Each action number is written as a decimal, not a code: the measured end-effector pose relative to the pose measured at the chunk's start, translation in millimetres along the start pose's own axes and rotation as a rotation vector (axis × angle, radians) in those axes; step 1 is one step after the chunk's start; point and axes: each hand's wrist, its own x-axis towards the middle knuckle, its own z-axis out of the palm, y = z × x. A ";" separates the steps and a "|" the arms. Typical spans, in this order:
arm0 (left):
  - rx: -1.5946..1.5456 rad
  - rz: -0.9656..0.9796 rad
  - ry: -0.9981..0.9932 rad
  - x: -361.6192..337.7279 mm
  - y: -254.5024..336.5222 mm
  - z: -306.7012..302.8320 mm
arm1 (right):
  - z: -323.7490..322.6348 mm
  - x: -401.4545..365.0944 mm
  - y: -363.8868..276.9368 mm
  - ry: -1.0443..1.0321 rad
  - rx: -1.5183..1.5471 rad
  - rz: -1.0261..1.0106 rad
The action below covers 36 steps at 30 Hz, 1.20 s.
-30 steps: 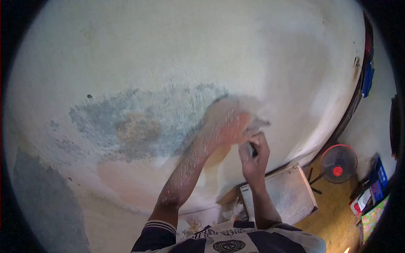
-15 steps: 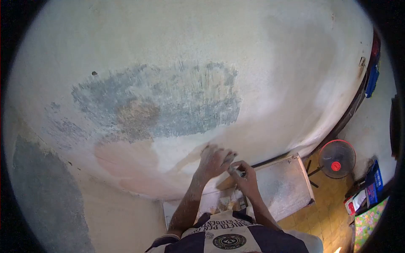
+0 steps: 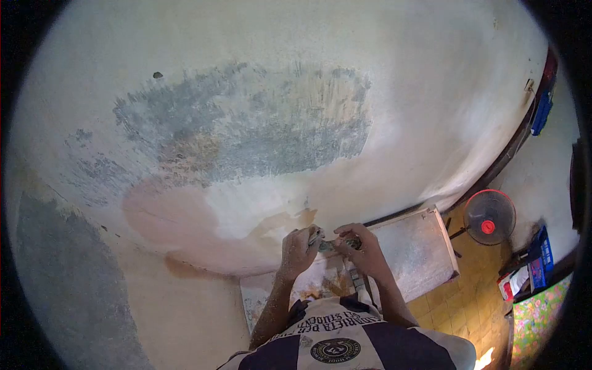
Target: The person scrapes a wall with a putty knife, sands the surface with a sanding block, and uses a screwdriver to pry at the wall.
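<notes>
Both hands are close together in front of the wall (image 3: 407,123), just above the shirt. My left hand (image 3: 299,251) is dusty, its fingers curled around a small greyish object too small to name. Beside it, my right hand (image 3: 360,246) has its fingers bent round something dark and greenish (image 3: 333,245) that lies between the two hands; I cannot make out what it is. A large grey rough patch (image 3: 265,132) marks the wall above the hands, with a pinkish patch (image 3: 166,206) lower left of it.
Below the wall stands a dusty, pale-topped surface (image 3: 413,250) with a wooden edge. A fan with a red rim (image 3: 489,217) stands at the right on the yellow tiled floor (image 3: 465,299). Blue items (image 3: 541,259) and a floral cloth (image 3: 539,320) lie farther right.
My left hand has gone from spread fingers to curled ones and is lower. The hands are at a similar height now. The view has shifted, so the grey patch sits higher.
</notes>
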 end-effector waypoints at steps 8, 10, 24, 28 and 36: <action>0.216 0.058 -0.064 -11.4 4.3 -9.9 | 33.1 -36.2 -17.1 -0.320 -0.238 0.061; 0.157 0.059 -0.089 -16.5 0.7 -5.8 | 37.9 -45.5 -17.3 -0.315 -0.359 0.021; -0.119 0.318 0.100 -3.9 44.2 8.7 | 16.5 -49.8 -21.6 0.043 -0.146 0.072; -0.065 0.399 0.049 15.0 53.3 16.3 | 1.7 -47.3 -24.2 0.071 0.014 0.105; 0.188 0.579 -0.113 90.4 95.6 25.9 | -37.3 -22.0 -2.9 0.240 0.236 0.057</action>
